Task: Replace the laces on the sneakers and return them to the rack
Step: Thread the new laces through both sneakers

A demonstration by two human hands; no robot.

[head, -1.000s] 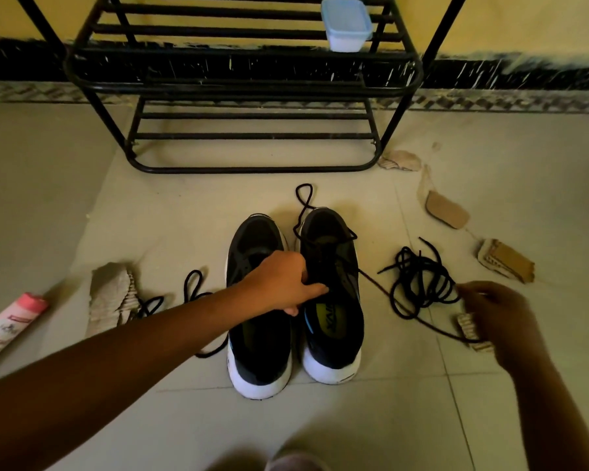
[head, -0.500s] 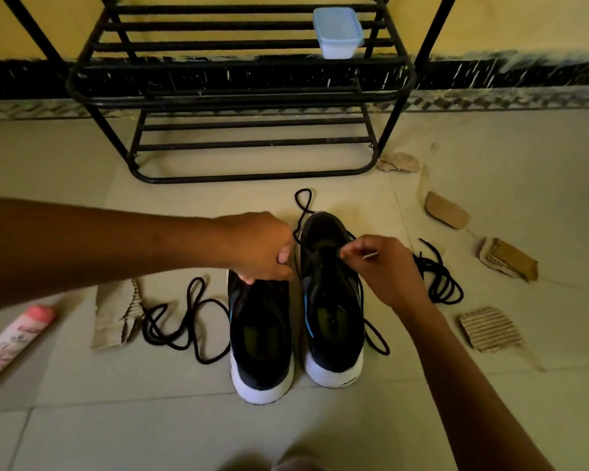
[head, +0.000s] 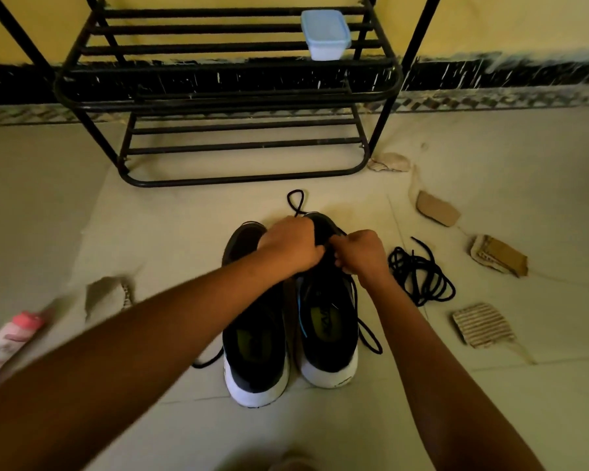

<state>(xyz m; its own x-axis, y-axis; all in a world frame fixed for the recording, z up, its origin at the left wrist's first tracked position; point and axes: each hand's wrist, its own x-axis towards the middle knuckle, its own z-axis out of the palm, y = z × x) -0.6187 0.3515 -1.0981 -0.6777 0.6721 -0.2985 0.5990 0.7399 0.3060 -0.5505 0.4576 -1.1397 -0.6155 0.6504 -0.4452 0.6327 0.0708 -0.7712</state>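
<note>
Working mid-frame over the right-of-centre sneaker, toe pointing up-frame toward the rack, your right hand pinches its lace; your left hand curls alongside, grip hidden.

Pale tiled floor; far yellow wall with black skirting band; black metal rack against it; dim light.

The left hand and right hand hide the far eyelets of the right sneaker, and the blurred pink tube is cut off at left.
</note>
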